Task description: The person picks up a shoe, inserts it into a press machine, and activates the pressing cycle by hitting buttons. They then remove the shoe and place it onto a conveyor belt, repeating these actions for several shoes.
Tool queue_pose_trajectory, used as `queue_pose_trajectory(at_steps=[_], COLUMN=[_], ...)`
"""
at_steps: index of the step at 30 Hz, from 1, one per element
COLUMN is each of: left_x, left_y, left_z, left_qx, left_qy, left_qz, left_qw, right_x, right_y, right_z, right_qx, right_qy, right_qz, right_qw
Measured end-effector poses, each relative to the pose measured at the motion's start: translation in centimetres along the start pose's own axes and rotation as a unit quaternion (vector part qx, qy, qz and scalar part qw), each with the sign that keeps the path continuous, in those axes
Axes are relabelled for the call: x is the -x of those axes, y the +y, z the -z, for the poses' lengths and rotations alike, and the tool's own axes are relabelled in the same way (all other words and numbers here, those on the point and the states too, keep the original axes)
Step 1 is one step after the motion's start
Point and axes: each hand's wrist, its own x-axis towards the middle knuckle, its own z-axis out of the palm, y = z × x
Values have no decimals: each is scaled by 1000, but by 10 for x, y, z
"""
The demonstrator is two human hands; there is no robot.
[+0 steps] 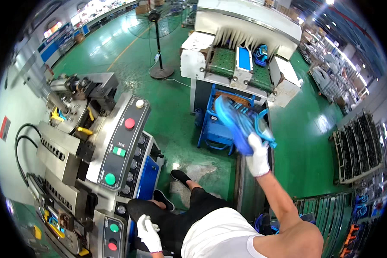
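My right hand (258,157) wears a white glove and is closed on a blue sports shoe (238,120), out in front of me to the right. The shoe is smeared by motion. Its laces are light blue, and a light-blue loop hangs at the end near my fingers. In a white glove too, my left hand (148,234) rests low by my black shorts, beside the machine's lower button panel (110,236). Its fingers are loosely apart, with nothing seen in them.
At left stands a machine with a button panel (124,142). Ahead, a conveyor machine has green belts (222,61), with another blue shoe (260,55) on it. A blue cart (217,131) sits below. A fan (159,47) stands beyond; racks (359,146) line the right.
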Motion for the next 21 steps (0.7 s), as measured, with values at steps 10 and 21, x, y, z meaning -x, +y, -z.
queue_pose_trajectory(at_steps=[10, 21], left_x=[-19, -42], left_y=[-52, -30], left_z=[-1, -33], left_qx=[-140, -307], left_qy=[-1, 48], left_qz=[34, -63], left_qw=[990, 948], right_x=[-335, -559], right_y=[-54, -137], right_z=[44, 105], right_qx=[592, 801], right_qy=[186, -52], right_qz=[236, 172], right_qw=[748, 571])
